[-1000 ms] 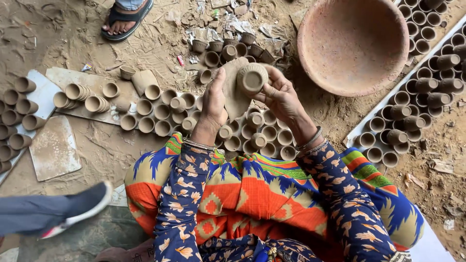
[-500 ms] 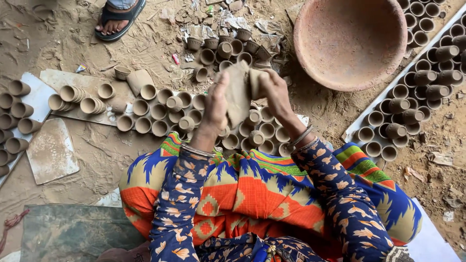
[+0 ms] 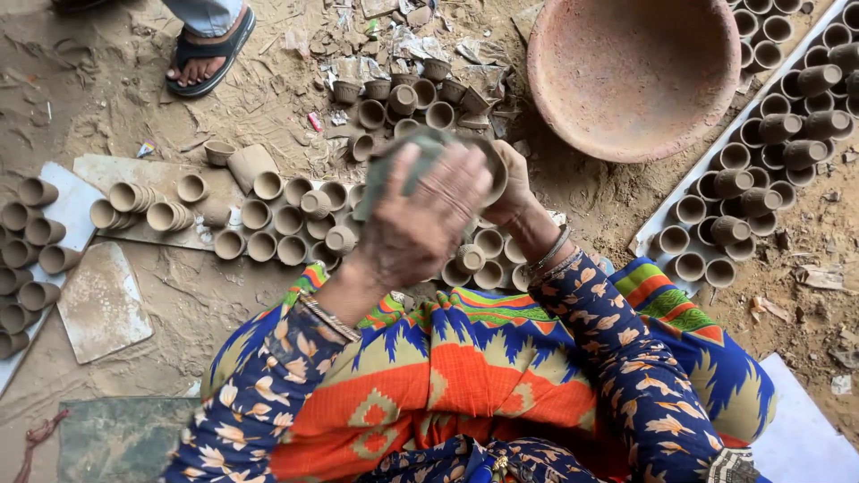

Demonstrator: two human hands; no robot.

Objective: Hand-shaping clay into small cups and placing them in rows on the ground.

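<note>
the left hand (image 3: 420, 224) is raised over the middle of the dirt floor (image 3: 224, 309), its back to the camera, with the fingers (image 3: 452, 183) curled around a grey-green cloth (image 3: 394, 174) and gripping it. the cloth is pressed against a small clay cup (image 3: 494, 170), which the right hand (image 3: 514, 188) holds from the far side, its fingers wrapped about the cup's wall; only part of the rim shows between the two hands. both hands are touching through cloth and cup, held above the person's lap, which is covered by a bright orange, blue and green patterned garment (image 3: 465, 367). bangles (image 3: 548, 255) sit on the right wrist.

just below and beside the hands, rows of small unfired clay cups (image 3: 277, 219) stand mouth-up on the floor, some on a flat board (image 3: 116, 170) near the left edge. more cups (image 3: 403, 94) cluster beyond the hands among scraps of litter. a large clay bowl (image 3: 635, 76) sits at the upper right, empty-looking and dusty. to its right a white tray (image 3: 653, 228) carries more cups (image 3: 769, 134), several lying on their sides. a flat stone tile (image 3: 103, 304) lies at the left. another person's sandalled foot (image 3: 210, 49) stands at the top edge.
</note>
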